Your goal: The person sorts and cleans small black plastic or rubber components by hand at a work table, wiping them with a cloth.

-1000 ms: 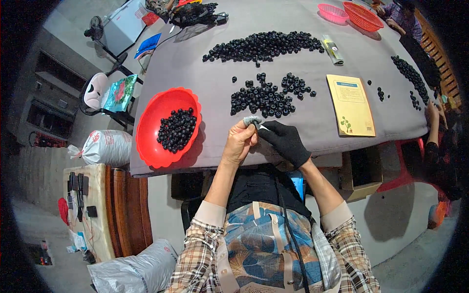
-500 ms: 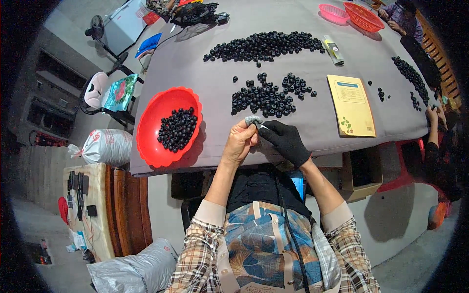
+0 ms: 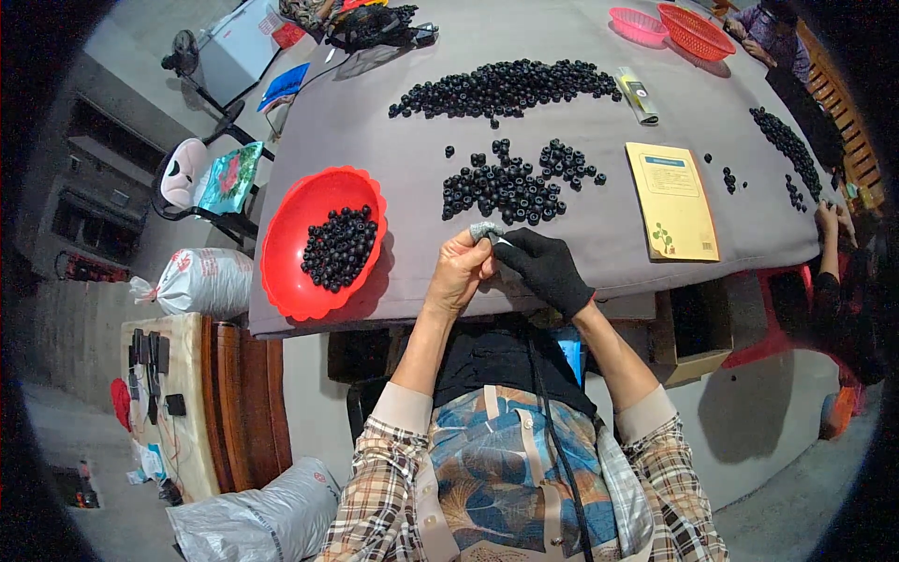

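My bare left hand pinches a small grey-silver piece near the table's front edge. My right hand, in a black glove, meets it there and holds a thin pale blade-like tool against the piece. Just beyond my fingers lies a loose heap of small black ring-shaped parts. A red scalloped bowl with more black parts sits to my left.
A long row of black parts lies farther back on the grey table. A yellow booklet lies to the right. Pink and red baskets stand far right. Another person's hand rests at the right edge.
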{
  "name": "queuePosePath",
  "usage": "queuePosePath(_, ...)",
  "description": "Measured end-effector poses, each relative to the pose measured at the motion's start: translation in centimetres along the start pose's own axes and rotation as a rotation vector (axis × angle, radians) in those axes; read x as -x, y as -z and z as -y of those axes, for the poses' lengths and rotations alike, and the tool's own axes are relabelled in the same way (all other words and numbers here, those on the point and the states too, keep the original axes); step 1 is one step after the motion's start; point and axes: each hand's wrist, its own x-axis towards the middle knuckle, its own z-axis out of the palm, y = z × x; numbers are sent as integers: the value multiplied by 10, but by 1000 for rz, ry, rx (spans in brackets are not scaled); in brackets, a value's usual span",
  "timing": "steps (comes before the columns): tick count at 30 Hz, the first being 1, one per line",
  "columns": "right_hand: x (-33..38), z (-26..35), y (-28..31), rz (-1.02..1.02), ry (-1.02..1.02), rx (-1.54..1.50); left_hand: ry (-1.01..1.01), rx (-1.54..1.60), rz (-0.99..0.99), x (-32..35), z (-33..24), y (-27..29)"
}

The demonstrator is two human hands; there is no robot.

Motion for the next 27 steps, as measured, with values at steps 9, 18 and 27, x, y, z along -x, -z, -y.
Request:
queuePosePath(9,-4,3,1,34,-288,-246,-13,-93,-48,3,0,-1)
queuePosePath(18,-4,-6,3,-157,-397,-444,-10,25,-30,0,2,-6)
queuePosePath(27,-9,1,-3,-146,-326,-230,31,-190,-38,4,0,-14)
